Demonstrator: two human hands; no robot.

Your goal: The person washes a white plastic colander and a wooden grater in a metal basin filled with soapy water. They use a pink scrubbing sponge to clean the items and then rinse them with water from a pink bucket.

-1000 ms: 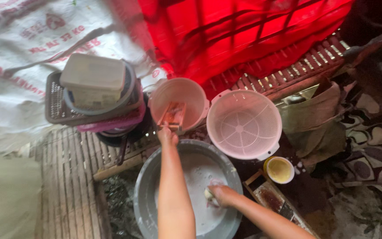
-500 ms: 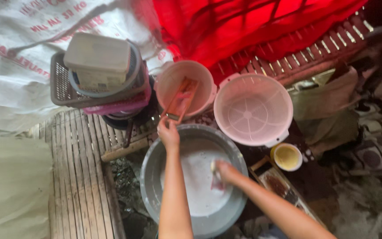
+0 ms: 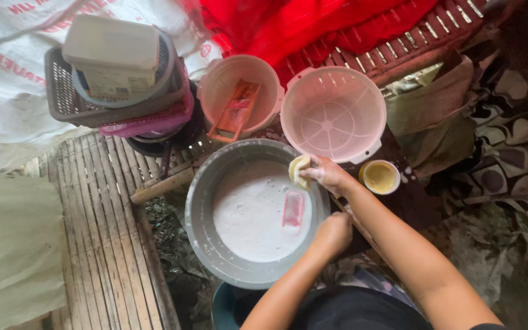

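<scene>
Half a second ago the left hand [image 3: 332, 232] reached up to the orange grater [image 3: 234, 111] at the pink tub [image 3: 240, 91]; now it has drawn back to the 4 o'clock rim of the metal basin [image 3: 203, 208], fingers curled into a loose fist that grips nothing visible, and the grater lies alone in the tub. The right hand [image 3: 328, 174] has risen from the suds to the basin's 1 o'clock edge, fingers closed round a yellow sponge [image 3: 298, 170]. Both forearms enter from 5 o'clock, the right crossing above the left. A small pink piece [image 3: 293, 210] floats on the foamy water at 3 o'clock of the basin's centre. Counted: one basin, one tub at 12 o'clock, one pink strainer basket [image 3: 333, 113] at 1 o'clock, one small yellow cup [image 3: 379, 176] at 3 o'clock just beside the right wrist, and one grey crate [image 3: 62, 101] of stacked containers at 10 o'clock.
</scene>
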